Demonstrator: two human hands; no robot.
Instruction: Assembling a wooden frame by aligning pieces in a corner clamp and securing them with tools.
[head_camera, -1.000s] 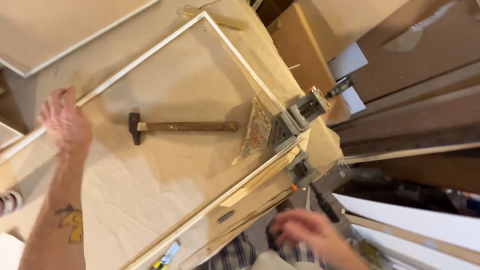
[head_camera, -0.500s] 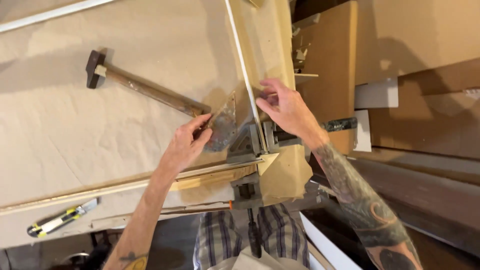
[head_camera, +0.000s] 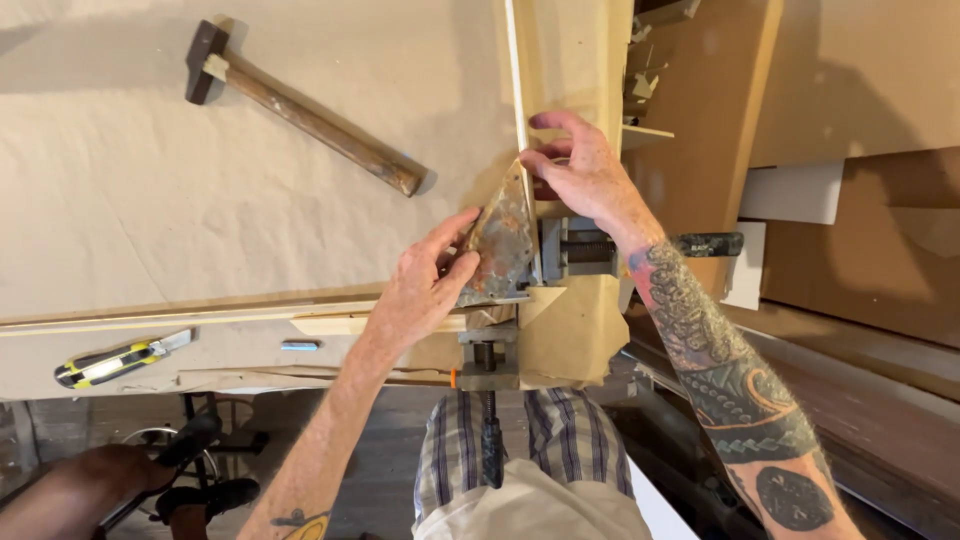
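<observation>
Left hand (head_camera: 425, 290): fingers spread and laid flat against the rusty triangular plate (head_camera: 500, 245) of the corner clamp (head_camera: 520, 270); the grip is apart, pressing and not closed round anything.
Right hand (head_camera: 580, 175): thumb and fingertips pinched together on the thin pale wood strip (head_camera: 514, 70) where it enters the clamp, just above the plate.
Position of clamp: at the near right corner of the paper-covered worktop (head_camera: 150, 210), with one screw spindle (head_camera: 600, 245) running out to the right and a second one (head_camera: 488, 420) pointing toward the person.
Second strip (head_camera: 180, 318): lies along the near edge of the worktop and meets the upright strip at the clamp, forming a corner.
Handling, strips: judged light, slender and springy (likely to bow or snap if lifted by one end); best held close to the joint, as the right hand does.
Handling, clamp: judged heavy, rigid metal with a rough corroded face; not slippery; best taken by its body or screw handles.
Hammer (head_camera: 300, 110): wooden handle, dark head, lying diagonally on the worktop, well apart from both hands.
Utility knife (head_camera: 120, 360): yellow and black, near the left front edge.
Packages, labels, signs: none legible; plain brown board panels (head_camera: 850, 80) and a white sheet (head_camera: 795, 195) stand to the right.
</observation>
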